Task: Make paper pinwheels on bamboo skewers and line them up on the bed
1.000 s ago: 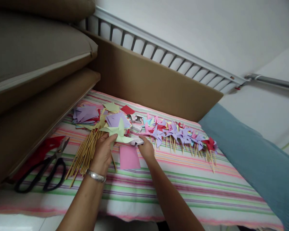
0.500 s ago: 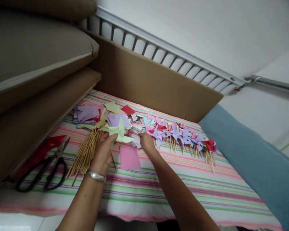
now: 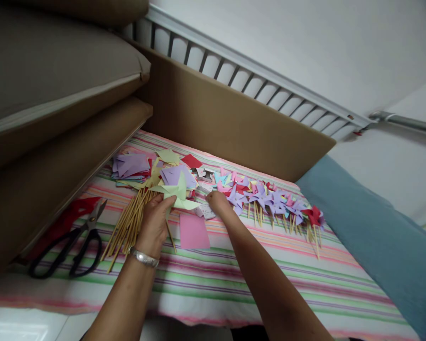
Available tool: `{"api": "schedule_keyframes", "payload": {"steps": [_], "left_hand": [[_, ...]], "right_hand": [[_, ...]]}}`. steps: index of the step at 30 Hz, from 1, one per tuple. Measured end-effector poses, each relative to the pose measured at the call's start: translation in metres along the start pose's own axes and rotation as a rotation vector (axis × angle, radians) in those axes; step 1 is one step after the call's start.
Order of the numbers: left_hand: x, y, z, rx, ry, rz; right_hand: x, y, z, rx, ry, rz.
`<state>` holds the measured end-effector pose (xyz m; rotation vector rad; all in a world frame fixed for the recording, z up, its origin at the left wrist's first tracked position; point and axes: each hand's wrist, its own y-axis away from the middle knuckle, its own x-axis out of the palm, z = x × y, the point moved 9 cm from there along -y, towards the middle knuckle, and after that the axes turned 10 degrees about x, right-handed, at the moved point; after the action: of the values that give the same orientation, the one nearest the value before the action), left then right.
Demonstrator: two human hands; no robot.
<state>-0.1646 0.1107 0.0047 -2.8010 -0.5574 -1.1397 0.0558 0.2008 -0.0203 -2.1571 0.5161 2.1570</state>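
Note:
My left hand point(image 3: 156, 218) is closed on a light green paper pinwheel point(image 3: 179, 193), pinched at its near edge. Beneath it lies a bundle of thin wooden sticks point(image 3: 128, 225). My right hand point(image 3: 218, 202) reaches to a small white box point(image 3: 205, 211) with printing on it. Its fingers are curled together, and whatever is between them is hidden or too small to make out. Below the pinwheel a pink paper square point(image 3: 194, 232) lies flat on the cloth. Right behind the pinwheel is a stack of paper squares with a lilac sheet point(image 3: 177, 176) on top.
Finished pinwheels on sticks point(image 3: 275, 201) form a row to the right. Black-handled scissors point(image 3: 74, 248) lie at left beside a red piece point(image 3: 64, 222). More cut papers point(image 3: 130, 166) are piled behind. Stacked cushions point(image 3: 92, 137) overhang the left; a brown board point(image 3: 230, 121) stands behind the striped cloth point(image 3: 287, 289).
The view has shifted slightly, so the scene sits a little further right. My left hand keeps hold of the green pinwheel; my right hand stays by the small white box.

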Motion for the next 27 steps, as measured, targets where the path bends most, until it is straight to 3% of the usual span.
{"api": "schedule_keyframes", "payload": {"steps": [6,12,18,27], "left_hand": [[-0.001,0.001,0.000,-0.009,-0.010,-0.006],[0.000,0.002,0.003,-0.015,-0.001,0.007],[0.004,0.004,0.007,-0.033,0.012,0.049],[0.007,0.004,0.007,-0.020,0.023,0.060]], "right_hand": [[-0.001,0.021,0.002,0.007,-0.082,0.067],[0.004,0.030,0.002,-0.003,-0.268,0.022],[0.009,0.019,-0.015,0.000,-0.614,-0.120],[0.036,0.027,-0.033,-0.046,-1.208,-0.238]]}}
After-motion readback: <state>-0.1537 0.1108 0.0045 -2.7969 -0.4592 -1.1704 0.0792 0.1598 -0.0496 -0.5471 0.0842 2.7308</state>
